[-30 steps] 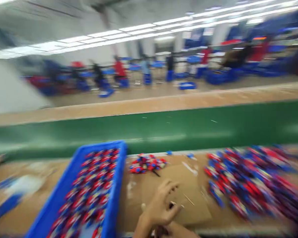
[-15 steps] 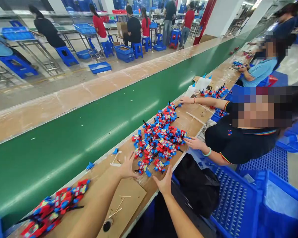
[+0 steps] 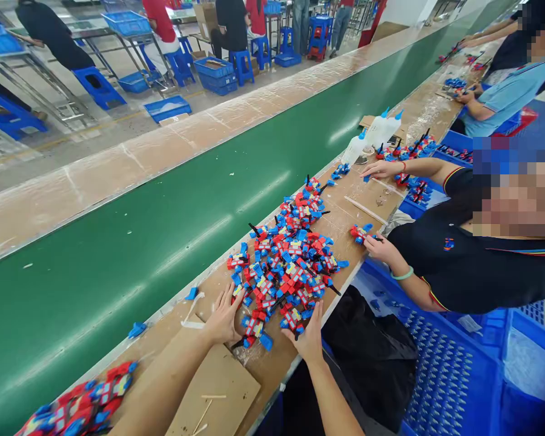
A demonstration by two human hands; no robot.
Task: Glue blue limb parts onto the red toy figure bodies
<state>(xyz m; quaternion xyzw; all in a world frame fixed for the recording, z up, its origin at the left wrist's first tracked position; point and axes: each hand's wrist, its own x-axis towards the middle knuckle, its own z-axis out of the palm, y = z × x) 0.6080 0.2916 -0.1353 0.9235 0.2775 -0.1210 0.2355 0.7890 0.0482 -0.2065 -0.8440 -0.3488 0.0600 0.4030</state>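
My left grip (image 3: 222, 318) lies flat with its fingers spread. It touches the near left edge of the big pile of small red and blue plastic toy pieces (image 3: 286, 266). My right grip (image 3: 306, 336) is spread too and touches the near right edge. The pile sits just ahead of both grips, between them, on the long brown desk (image 3: 358, 194).

I think the step in hand is cupping the near end of the pile from both sides. To bring pieces close, both grips would have to press in together and slide, because the pieces are loose and some have thin black sticks poking out.

Under my left arm lies a flat brown cardboard sheet (image 3: 222, 387) with thin wooden sticks (image 3: 213, 396) on it. Just right of my right grip hangs a black bag (image 3: 367, 345) off the desk edge.

Farther right, another person's hand (image 3: 376, 245) holds one toy piece beside the pile, so that side is busy. Left of my grips runs the wide green belt (image 3: 118, 254). Far ahead stand white squeeze bottles with blue tips (image 3: 376, 130).
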